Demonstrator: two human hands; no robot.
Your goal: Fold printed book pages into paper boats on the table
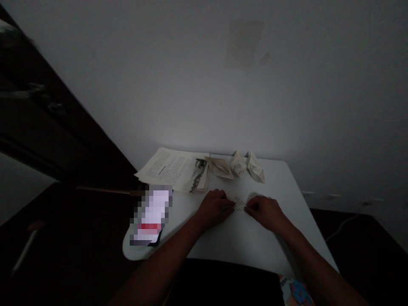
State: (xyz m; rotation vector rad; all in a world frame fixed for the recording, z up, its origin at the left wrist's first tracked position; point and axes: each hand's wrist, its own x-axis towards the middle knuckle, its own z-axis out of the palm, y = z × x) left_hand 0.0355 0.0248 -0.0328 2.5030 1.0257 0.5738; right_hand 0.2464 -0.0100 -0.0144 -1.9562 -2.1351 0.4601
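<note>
A small piece of printed paper [239, 202] lies on the white table between my hands. My left hand [216, 207] has its fingers closed at the paper's left edge. At the right edge, the fingertips of my right hand [264, 210] pinch the paper. Just beyond my hands stand several folded paper shapes: a flatter boat-like one [220, 167], a rounder one [238, 165] and a pointed one [255, 168]. All are made of printed pages. The room is dim, so fine creases in the paper do not show.
An open printed book or stack of pages [174, 170] lies at the table's back left. A phone [154, 212] with a lit, blurred screen rests nearer, by the left edge. The white table [242, 246] stands against a grey wall [178, 85]. A dark door [38, 106] is left.
</note>
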